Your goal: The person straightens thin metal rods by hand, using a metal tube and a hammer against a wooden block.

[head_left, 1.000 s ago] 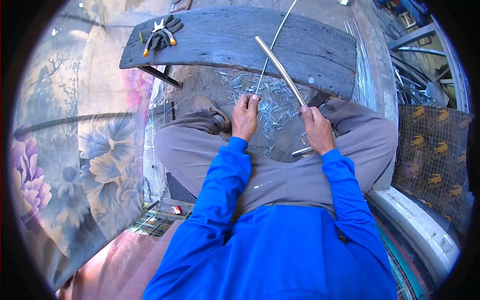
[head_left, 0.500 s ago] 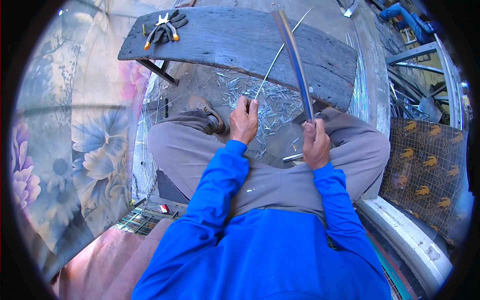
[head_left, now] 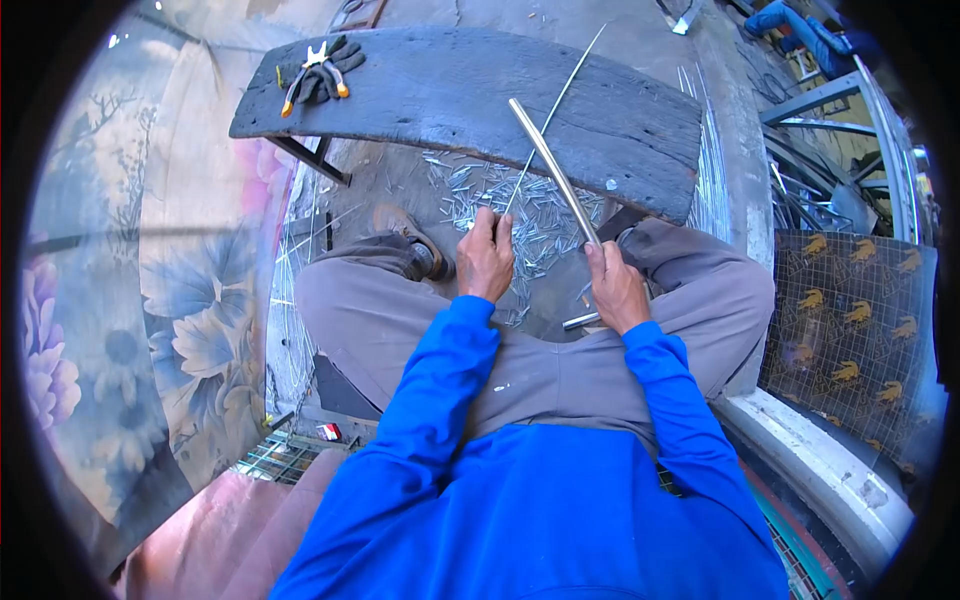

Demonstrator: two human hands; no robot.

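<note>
As hands [head_left: 485,265] grip smooth metal rods [head_left: 553,167], slivers [head_left: 535,245] glint.

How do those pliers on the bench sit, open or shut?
Open: the pliers lie with their orange-ended handles spread wide apart.

Bright blue long-slv top [head_left: 540,500], slvs [head_left: 425,385] wrinkled w/ snug cuffs [head_left: 472,311]. Grey trousers [head_left: 365,312], sm. white mark [head_left: 501,388] on upper L thigh. Brown shoe [head_left: 393,219].

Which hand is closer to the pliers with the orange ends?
Left. The left hand, pinching a thin rod, is below and right of the pliers in the picture; the right hand, holding a shiny tube, is lower and farther right.
</note>
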